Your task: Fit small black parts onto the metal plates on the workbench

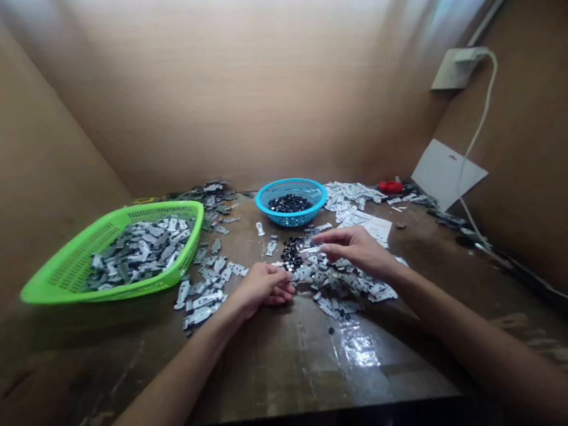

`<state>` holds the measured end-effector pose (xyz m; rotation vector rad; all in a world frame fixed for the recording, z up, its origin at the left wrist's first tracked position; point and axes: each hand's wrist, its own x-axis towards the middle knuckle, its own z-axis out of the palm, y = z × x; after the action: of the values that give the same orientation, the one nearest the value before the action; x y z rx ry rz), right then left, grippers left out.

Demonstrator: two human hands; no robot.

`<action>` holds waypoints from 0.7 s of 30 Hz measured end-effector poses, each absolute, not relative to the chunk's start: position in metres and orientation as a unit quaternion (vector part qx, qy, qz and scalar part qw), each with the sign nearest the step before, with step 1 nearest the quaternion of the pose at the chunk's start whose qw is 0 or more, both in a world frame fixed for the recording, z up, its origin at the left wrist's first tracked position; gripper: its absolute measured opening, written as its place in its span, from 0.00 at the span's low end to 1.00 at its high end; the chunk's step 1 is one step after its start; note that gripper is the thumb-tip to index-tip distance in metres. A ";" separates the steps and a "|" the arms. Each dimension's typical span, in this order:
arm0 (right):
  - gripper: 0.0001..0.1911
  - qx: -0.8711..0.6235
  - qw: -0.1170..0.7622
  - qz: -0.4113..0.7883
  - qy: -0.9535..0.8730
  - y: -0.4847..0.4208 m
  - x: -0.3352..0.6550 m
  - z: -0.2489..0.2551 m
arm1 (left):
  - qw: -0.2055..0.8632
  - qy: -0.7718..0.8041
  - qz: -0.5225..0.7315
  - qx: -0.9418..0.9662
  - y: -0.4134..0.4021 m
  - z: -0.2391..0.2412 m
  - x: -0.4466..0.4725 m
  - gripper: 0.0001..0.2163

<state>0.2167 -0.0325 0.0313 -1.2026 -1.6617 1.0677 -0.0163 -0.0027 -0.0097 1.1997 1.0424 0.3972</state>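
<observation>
Pinches a flat white piece (310, 251) in the right hand (356, 250) at the far side of the gray pile (359, 286), curls the left hand (265, 285) by black bits (292, 252), cannot tell around what

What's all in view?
oval plastic basket: 1, green, table left
round plastic basket: 1, blue, far centre
small flat pieces: many, grey-white, green basket, table
small round pieces: many, black, blue basket, table
unclear item: 1, red, far right
flat card: 1, white, right corner
paper sheet: 1, white, table right
wall box: 1, white, upper right
cable: 1, white, right
table: 1, brown, below
walls: 3, brown, around
left hand: 1, bare, centre
right hand: 1, bare, over pieces
</observation>
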 end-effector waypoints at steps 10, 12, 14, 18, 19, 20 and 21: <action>0.13 -0.494 0.430 0.510 -0.557 -0.034 0.195 0.011 | 0.680 0.460 0.174 0.543 -0.002 -0.012 -0.017 0.14; 0.12 -0.497 0.435 0.492 -0.566 -0.034 0.194 0.008 | 0.681 0.461 0.174 0.542 -0.002 -0.012 -0.017 0.14; 0.12 -0.499 0.437 0.478 -0.576 -0.033 0.193 0.005 | 0.681 0.462 0.174 0.541 -0.002 -0.012 -0.017 0.14; 0.12 -0.509 0.432 0.469 -0.578 -0.033 0.191 -0.001 | 0.680 0.463 0.175 0.541 -0.002 -0.010 -0.016 0.14; 0.11 -0.511 0.432 0.468 -0.578 -0.033 0.190 -0.001 | 0.680 0.463 0.175 0.541 -0.002 -0.010 -0.016 0.14; 0.11 -0.512 0.432 0.467 -0.577 -0.033 0.190 -0.001 | 0.680 0.462 0.176 0.541 -0.002 -0.010 -0.016 0.14; 0.11 -0.512 0.432 0.467 -0.577 -0.034 0.189 0.000 | 0.681 0.461 0.175 0.541 -0.002 -0.010 -0.016 0.14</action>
<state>0.1892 -0.0339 0.0001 -1.2764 -1.4382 1.1645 -0.0163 -0.0022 -0.0102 1.2135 1.0349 0.3936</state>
